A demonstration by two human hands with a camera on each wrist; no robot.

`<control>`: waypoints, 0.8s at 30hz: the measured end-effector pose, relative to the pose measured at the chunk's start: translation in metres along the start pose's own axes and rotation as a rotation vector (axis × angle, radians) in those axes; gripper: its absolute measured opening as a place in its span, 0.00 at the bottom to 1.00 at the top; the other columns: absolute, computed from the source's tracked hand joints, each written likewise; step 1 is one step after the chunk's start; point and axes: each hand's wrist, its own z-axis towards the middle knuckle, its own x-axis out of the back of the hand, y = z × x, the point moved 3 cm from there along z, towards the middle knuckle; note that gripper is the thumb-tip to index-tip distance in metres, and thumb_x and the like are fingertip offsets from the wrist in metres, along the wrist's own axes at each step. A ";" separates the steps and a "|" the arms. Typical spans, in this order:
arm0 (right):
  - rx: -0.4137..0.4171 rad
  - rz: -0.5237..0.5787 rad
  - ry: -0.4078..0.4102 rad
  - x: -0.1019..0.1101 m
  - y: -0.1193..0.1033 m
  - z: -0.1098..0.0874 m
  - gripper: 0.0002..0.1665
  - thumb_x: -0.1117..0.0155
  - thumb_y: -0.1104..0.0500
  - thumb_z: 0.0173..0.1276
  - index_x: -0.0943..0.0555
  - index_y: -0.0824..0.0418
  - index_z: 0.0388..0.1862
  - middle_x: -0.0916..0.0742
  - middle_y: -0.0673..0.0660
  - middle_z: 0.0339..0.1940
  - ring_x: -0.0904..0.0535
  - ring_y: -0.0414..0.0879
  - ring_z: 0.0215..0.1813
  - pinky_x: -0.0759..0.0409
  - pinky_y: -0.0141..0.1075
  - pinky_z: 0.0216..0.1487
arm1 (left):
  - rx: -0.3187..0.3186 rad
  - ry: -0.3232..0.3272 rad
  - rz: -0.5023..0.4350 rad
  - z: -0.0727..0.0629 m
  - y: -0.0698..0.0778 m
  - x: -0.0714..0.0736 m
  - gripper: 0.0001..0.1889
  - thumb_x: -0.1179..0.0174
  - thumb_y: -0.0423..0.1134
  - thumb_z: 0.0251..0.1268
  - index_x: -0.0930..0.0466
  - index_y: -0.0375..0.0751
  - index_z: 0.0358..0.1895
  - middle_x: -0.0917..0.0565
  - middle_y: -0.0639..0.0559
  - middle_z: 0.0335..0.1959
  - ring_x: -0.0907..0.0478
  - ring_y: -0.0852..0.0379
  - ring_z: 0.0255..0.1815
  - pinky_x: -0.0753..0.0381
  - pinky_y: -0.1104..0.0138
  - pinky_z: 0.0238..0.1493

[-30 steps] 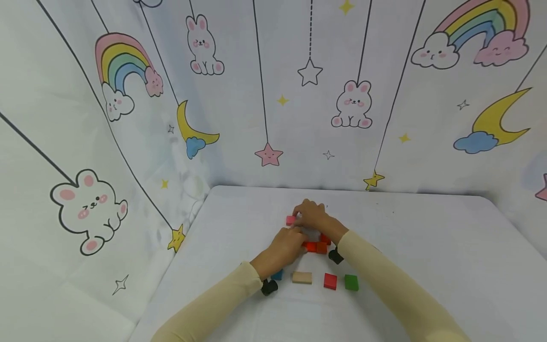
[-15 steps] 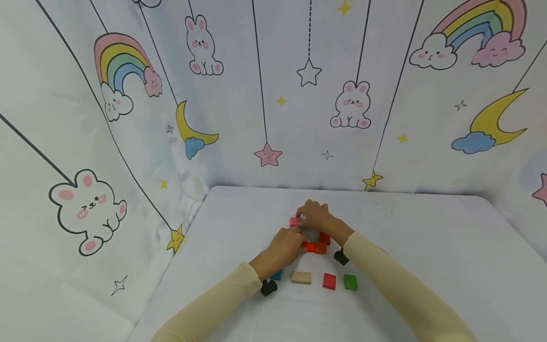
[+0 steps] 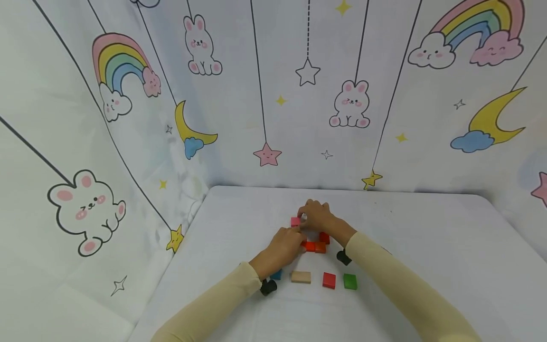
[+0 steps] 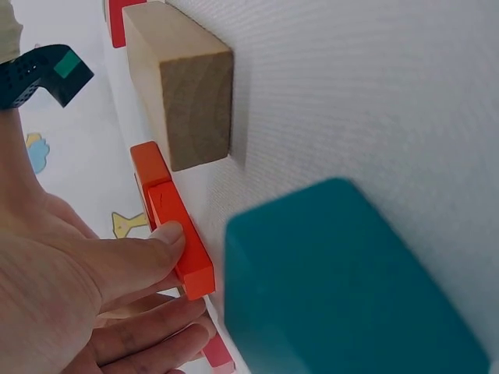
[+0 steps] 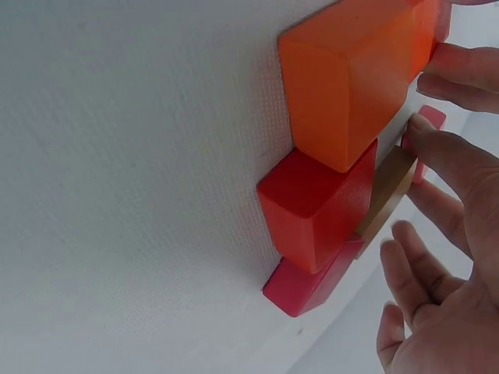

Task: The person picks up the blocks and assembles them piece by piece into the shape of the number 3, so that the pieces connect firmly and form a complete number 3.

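Near the far part of the table, my left hand (image 3: 285, 248) pinches an orange-red block (image 4: 185, 241), thumb on its near face and fingers behind. An orange block (image 5: 335, 86) stands end to end with it. Just beyond, my right hand (image 3: 318, 217) holds a small pink block (image 3: 295, 222) between thumb and forefinger, its other fingers loosely bent. In the right wrist view a red block (image 5: 316, 202) adjoins the orange one, followed by a crimson block (image 5: 312, 284). A wooden block (image 5: 386, 195) lies between these and the pink block, partly hidden by the red one.
Nearer the person, a blue-green block (image 4: 335, 288), a plain wooden block (image 3: 301, 277), a red block (image 3: 329, 280) and a green block (image 3: 350, 281) lie in a loose row on the white table (image 3: 427, 266). A patterned cloth (image 3: 239, 118) rises behind.
My right hand has shifted slightly right, and the pink block has slid right with it. The left hand stays at the orange-red block.
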 end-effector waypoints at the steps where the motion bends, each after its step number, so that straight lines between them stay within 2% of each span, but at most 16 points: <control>1: 0.001 -0.003 -0.002 0.000 0.000 0.000 0.17 0.24 0.48 0.68 0.11 0.54 0.52 0.17 0.60 0.50 0.23 0.56 0.56 0.27 0.59 0.59 | -0.001 0.001 0.002 0.000 0.000 0.000 0.12 0.26 0.47 0.68 0.09 0.48 0.49 0.10 0.54 0.45 0.15 0.57 0.45 0.15 0.57 0.55; 10: 0.012 -0.026 -0.008 0.001 0.002 -0.001 0.16 0.24 0.48 0.69 0.10 0.52 0.53 0.17 0.58 0.49 0.23 0.55 0.55 0.26 0.59 0.60 | -0.008 0.020 0.001 0.000 -0.001 -0.002 0.12 0.26 0.47 0.67 0.09 0.48 0.50 0.09 0.53 0.52 0.13 0.55 0.48 0.15 0.58 0.54; 24: 0.014 -0.035 -0.012 -0.002 0.004 -0.002 0.16 0.26 0.51 0.71 0.11 0.53 0.55 0.17 0.60 0.52 0.23 0.56 0.57 0.27 0.59 0.61 | 0.000 0.005 0.003 0.000 -0.001 -0.001 0.13 0.26 0.48 0.67 0.10 0.49 0.50 0.09 0.55 0.48 0.14 0.56 0.47 0.16 0.62 0.53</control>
